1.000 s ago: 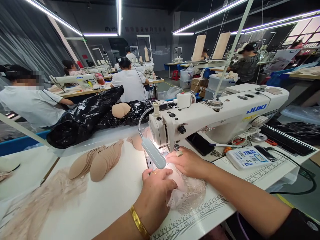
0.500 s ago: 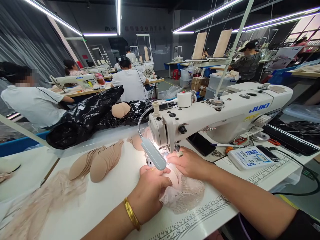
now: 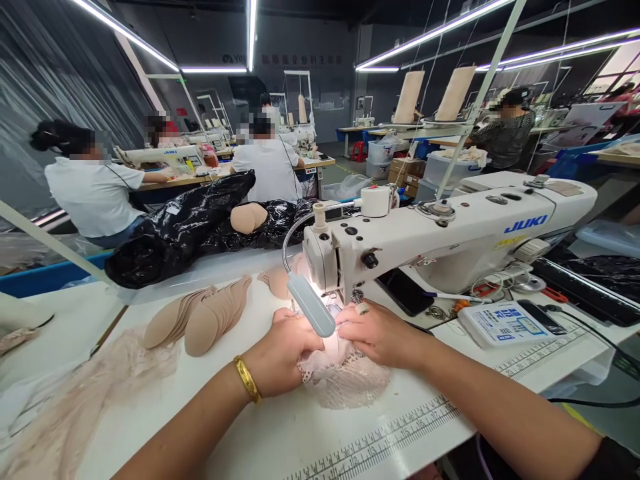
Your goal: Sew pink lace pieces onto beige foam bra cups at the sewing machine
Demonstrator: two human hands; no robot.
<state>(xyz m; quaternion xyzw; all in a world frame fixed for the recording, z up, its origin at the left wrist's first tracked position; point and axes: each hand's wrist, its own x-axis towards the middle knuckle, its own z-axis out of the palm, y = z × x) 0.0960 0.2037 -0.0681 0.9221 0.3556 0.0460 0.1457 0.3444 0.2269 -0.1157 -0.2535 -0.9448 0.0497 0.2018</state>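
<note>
Pale pink lace fabric (image 3: 350,383) lies bunched on the machine bed, its lower edge spread toward me. My left hand (image 3: 285,353), with a gold bangle at the wrist, is closed on the fabric's left side. On the right side my right hand (image 3: 385,333) grips the same fabric, fingers close to the needle area. Above both hands stands the white sewing machine (image 3: 425,233). Its grey lamp (image 3: 313,310) lights the work and hides the needle, the presser foot and some of my fingertips.
Stacks of beige pads (image 3: 215,317) lie to the left, with more lace (image 3: 100,393) beside them. Black plastic bags (image 3: 185,230) are behind the table. A phone (image 3: 404,291) and a white box (image 3: 505,323) sit to the right. Co-workers sit at other machines beyond.
My left hand has shifted left and slightly up, its fingers now flatter along the fabric. The lace has moved left and turned a little. The whole view has swung slightly left.
</note>
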